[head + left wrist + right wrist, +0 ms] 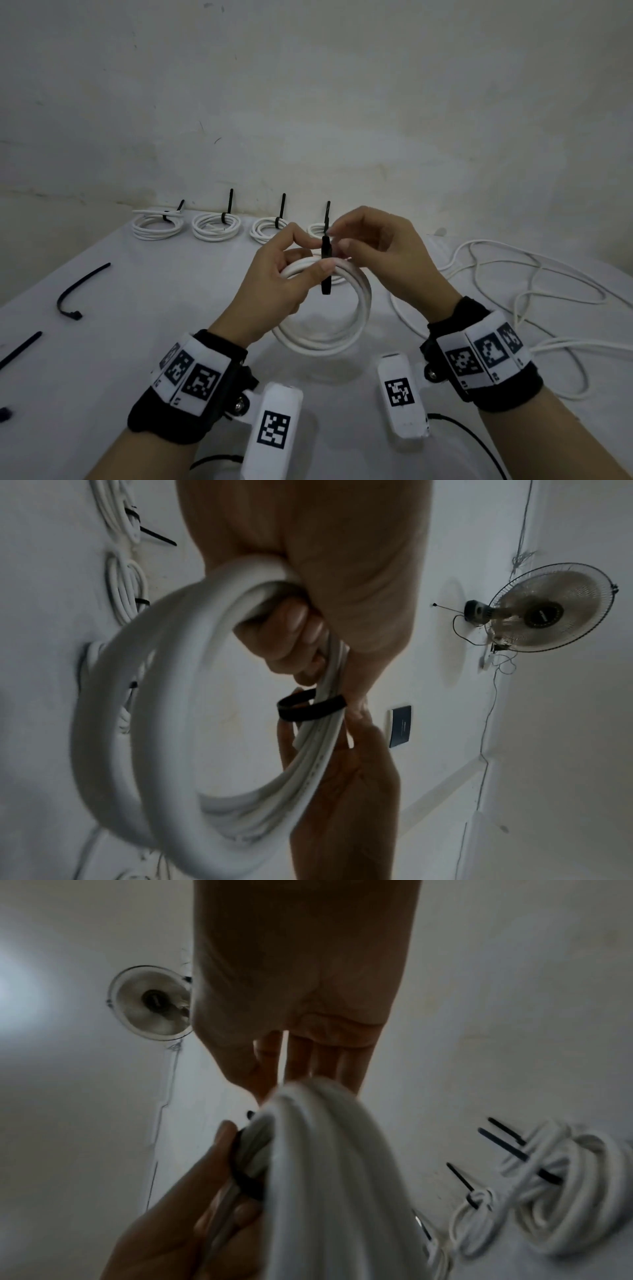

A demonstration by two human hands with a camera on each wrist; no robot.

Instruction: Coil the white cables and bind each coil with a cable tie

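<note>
A round coil of smooth white plastic-sheathed cable (342,308), several turns thick, is held up above the pale grey table (171,308) in front of the person, its loops lying close together and its far edge pinched between the two hands. The left hand (274,284) has its fingers curled round the top of the coil, the thumb pressing the turns together from the near side; in the left wrist view the bundled strands run through the closed fingers (294,631). A thin black plastic cable tie (326,263) wraps the bundle just beside that thumb, one end hanging down below the cable and the other rising above it; in the left wrist view it forms a loose black loop around the strands. The right hand (387,253) pinches the upper part of the tie between thumb and forefinger, the other fingers loosely bent beside them. Along the far edge of the table, by the white wall (308,102), lie four finished white cable coils (215,226), side by side and slightly apart, each bound with a black tie whose tail sticks upward. To the right, loose white cable (534,294) sprawls in open curves over the table. At the left lie spare black cable ties (78,294), one bent into a hook, well apart from the coil.
</note>
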